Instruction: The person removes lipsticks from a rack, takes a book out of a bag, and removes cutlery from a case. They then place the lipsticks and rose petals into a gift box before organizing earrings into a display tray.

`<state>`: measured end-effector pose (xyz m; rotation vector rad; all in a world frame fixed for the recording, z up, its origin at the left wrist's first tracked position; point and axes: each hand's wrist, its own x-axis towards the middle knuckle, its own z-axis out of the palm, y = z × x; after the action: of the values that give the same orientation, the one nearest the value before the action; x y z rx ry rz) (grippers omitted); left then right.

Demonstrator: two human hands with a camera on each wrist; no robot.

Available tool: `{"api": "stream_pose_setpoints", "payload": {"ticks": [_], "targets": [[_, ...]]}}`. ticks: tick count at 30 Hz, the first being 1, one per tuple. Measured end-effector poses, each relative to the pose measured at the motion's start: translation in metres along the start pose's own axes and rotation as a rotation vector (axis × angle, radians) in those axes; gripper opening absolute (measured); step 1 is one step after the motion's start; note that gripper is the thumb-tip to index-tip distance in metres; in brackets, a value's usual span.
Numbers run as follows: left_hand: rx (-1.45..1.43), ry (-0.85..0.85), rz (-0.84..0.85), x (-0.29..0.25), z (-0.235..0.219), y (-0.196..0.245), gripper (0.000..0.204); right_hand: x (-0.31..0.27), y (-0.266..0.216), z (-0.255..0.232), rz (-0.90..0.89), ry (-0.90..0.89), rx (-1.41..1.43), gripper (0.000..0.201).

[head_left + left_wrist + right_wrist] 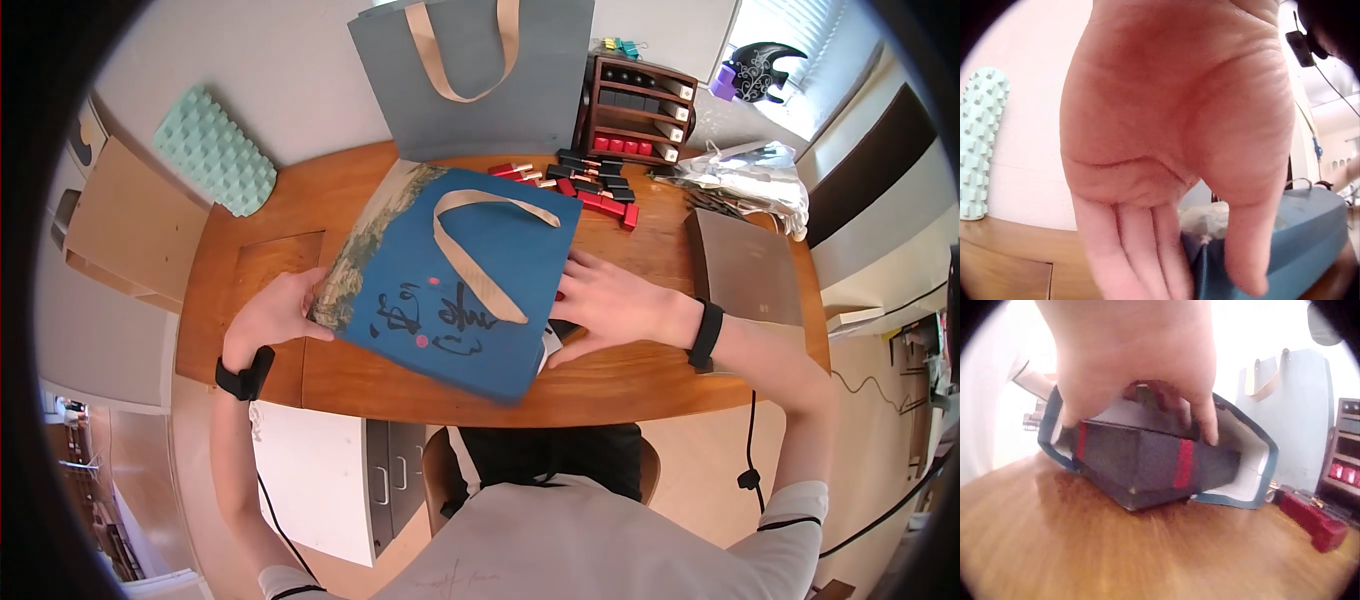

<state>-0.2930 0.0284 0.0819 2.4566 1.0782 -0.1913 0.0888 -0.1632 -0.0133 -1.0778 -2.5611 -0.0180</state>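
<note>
A blue paper gift bag (400,260) with black brush lettering and a beige ribbon handle lies on its side on the table. At its base, my left hand (275,315) holds the bag's edge, thumb on one side and fingers on the other. My right hand (625,305) reaches into the mouth at the other end. The right wrist view shows a dark box (1141,462) with red strips partly out of the bag, the white lining (1250,465) around it. Thumb and fingers of my right hand spread over the box and grip it; some fingertips are hidden inside.
Behind stands a large grey paper bag (480,110). Lipsticks (600,185) lie beside it, before a wooden rack (640,110). A brown flat box (745,265) and a silvery wrapped bundle (755,175) are at right, a mint foam roller (215,150) at back left.
</note>
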Motion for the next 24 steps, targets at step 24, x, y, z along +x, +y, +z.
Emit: {"api": "stream_pose_setpoints", "payload": {"ticks": [24], "targets": [[-0.040, 0.199, 0.080, 0.016, 0.020, 0.008, 0.076, -0.007, 0.003, -0.009, 0.260, 0.111, -0.065, 0.061]]}}
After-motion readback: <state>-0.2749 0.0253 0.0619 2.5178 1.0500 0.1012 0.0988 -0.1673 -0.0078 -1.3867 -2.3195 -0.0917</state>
